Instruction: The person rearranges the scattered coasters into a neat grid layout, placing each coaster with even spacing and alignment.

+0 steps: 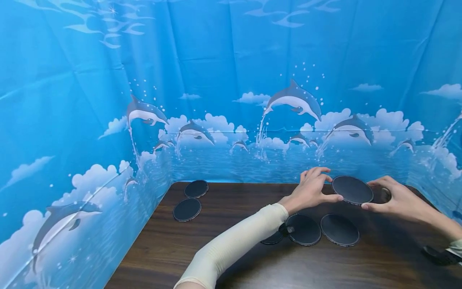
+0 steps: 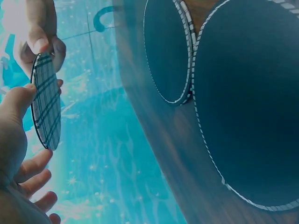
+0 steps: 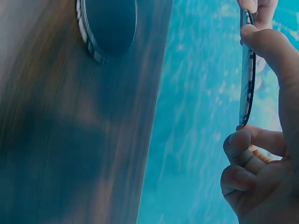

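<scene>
Between my two hands, above the far right of the table, is a round black coaster [image 1: 352, 189] with a trimmed rim. Its other face shows a plaid pattern in the left wrist view, where the coaster [image 2: 46, 102] stands almost edge-on. My left hand [image 1: 312, 188] holds its left edge between thumb and index finger, the other fingers spread. On the opposite side, my right hand [image 1: 400, 198] pinches the rim with thumb and fingertips. Two similar coasters, the middle one [image 1: 304, 229] and the right one [image 1: 340, 229], lie on the table just below.
Partly hidden by my left forearm is another black coaster [image 1: 272, 238]. Two more, a far coaster [image 1: 196, 188] and a nearer coaster [image 1: 187, 210], lie at the table's left edge. A blue dolphin-print curtain [image 1: 223, 88] stands behind the dark wooden table [image 1: 162, 257].
</scene>
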Available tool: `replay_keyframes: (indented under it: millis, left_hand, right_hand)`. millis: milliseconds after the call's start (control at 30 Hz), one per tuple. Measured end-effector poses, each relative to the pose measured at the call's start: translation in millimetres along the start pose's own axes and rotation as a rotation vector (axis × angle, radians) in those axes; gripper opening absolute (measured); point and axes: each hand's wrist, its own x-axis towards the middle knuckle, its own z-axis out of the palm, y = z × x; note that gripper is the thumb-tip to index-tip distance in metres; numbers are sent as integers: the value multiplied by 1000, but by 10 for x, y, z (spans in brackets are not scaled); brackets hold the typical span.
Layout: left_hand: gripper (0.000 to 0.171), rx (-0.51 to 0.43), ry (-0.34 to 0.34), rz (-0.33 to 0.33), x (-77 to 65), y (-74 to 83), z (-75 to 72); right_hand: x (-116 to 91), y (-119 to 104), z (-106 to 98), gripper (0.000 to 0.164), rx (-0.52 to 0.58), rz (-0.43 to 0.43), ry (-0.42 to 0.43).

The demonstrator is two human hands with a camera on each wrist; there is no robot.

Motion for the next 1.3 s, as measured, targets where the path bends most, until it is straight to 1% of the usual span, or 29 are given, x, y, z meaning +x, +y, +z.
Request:
replay_keyframes:
  millis: [167,367,600,733,900,1133,1233,1300]
  left_hand:
    - [58,-1,28,12,-218,-77,-94]
    - [60,23,53,20,-415,-140,-164]
    - [60,-16,53,30,-679,-153,-233]
    - [60,-9,43,37,-843,-123,-226]
    - [59,-26,17,25,-1025,-49,-196]
    - [58,-32,-16,48,-1151,33,-180]
    - [58,-22,-32,60,-1202,80,-168]
    - [59,-7,-49,64,-1236,119,-152]
  right_hand:
    - [-25,-113,135,72,34,-34,27]
    - [-42,-216,284,67,95,-84,47]
    - [-125,-353,415,67,114,-114,67]
    - [-215,-426,486,69,101,-102,64]
    - [-343,-499,543,71,63,-97,66]
    - [-513,-535,565,70,47,-108,67]
    - [-594,-535,597,69,44,-90,62]
    - [-652,-524,630,69,45,-70,43]
